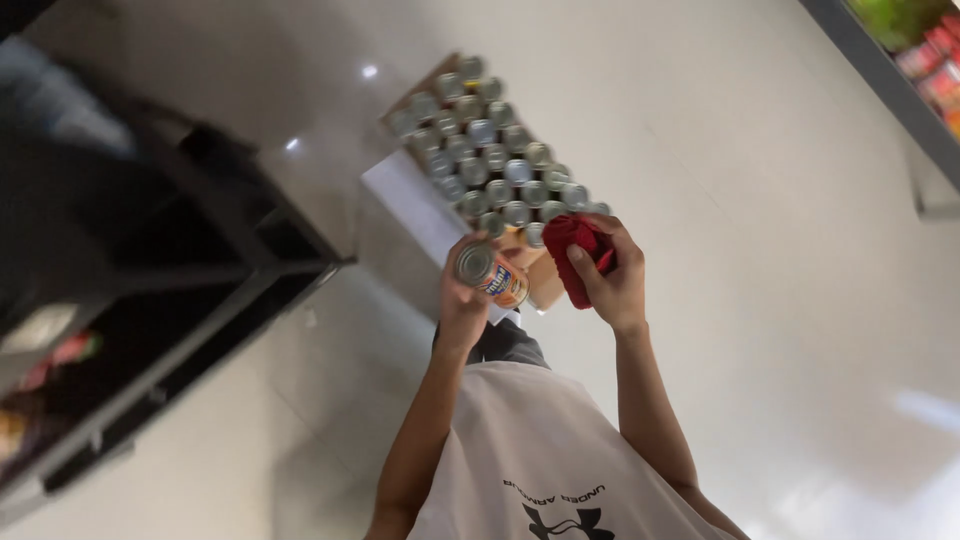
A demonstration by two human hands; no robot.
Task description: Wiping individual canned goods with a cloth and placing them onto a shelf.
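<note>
Two bare hands are raised above a white-shirted torso. Left hand [465, 295] has its fingers [478, 240] wrapped tight around a small cylindrical metal can with an orange label [490, 275], its silver lid facing the camera. Right hand [610, 280] has its fingers [583, 268] clamped on a crumpled red cloth [578, 240], just beside the can. Beyond the fingertips sits an open cardboard box [545, 285] packed with rows of silver-topped tins [490, 160], resting on the pale glossy floor [760, 250]. Dark metal shelving [200, 260] stands well apart, on the left hand's side.
</note>
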